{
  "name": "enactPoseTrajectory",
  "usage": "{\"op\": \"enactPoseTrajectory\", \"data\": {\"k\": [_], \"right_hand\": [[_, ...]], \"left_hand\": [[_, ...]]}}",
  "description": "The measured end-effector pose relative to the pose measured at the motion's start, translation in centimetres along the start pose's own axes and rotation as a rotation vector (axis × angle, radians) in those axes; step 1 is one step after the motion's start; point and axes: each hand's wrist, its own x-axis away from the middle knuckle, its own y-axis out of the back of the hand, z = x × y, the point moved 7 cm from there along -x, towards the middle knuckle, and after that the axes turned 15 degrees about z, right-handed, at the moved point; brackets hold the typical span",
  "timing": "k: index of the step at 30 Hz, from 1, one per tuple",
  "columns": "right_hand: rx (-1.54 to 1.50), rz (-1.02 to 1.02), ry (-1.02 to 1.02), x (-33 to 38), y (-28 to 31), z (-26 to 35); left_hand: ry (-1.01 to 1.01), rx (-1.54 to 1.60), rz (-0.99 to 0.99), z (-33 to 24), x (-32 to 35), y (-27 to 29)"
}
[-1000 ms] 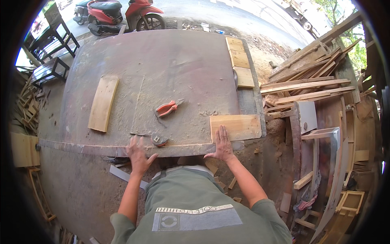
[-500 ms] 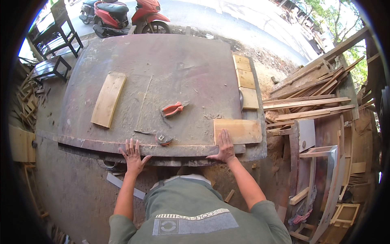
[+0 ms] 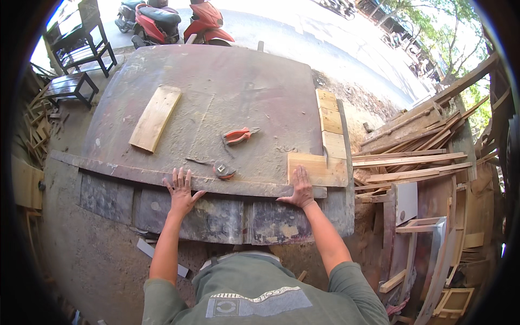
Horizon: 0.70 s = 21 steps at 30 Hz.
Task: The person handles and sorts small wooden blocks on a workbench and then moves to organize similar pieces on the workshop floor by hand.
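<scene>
My left hand lies with fingers spread over the long wooden strip along the near edge of the worn tabletop. Farther right, my right hand is also spread. Its fingers rest on a short pale board, and its thumb reaches left along the strip. Neither hand grips anything. Between and beyond the hands are a tape measure and red-handled pliers. One pale plank lies at the left of the top.
Pale wood blocks run along the tabletop's right side. Dark panels show below the strip. Stacked lumber and wooden frames stand at right. A dark stool and red scooters are beyond the table.
The strip and tabletop's near edge have shifted away from me with both hands on them, exposing more dark panel below. The right-hand blocks and short board now appear to meet. The view has turned slightly.
</scene>
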Motion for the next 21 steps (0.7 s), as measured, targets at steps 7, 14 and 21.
{"op": "enactPoseTrajectory", "data": {"k": [7,14,21], "right_hand": [[0.008,0.011,-0.027,-2.0,-0.9,-1.6],[0.027,-0.003,-0.042,-3.2,-1.1,-2.6],[-0.021,0.053,-0.067,-4.1,-0.1,-2.6]], "left_hand": [[0.001,-0.014,0.004,0.3,-3.0,-1.1],[0.031,-0.005,0.07,0.3,-5.1,-1.6],[0.084,-0.064,0.084,0.6,-7.8,-2.5]]}}
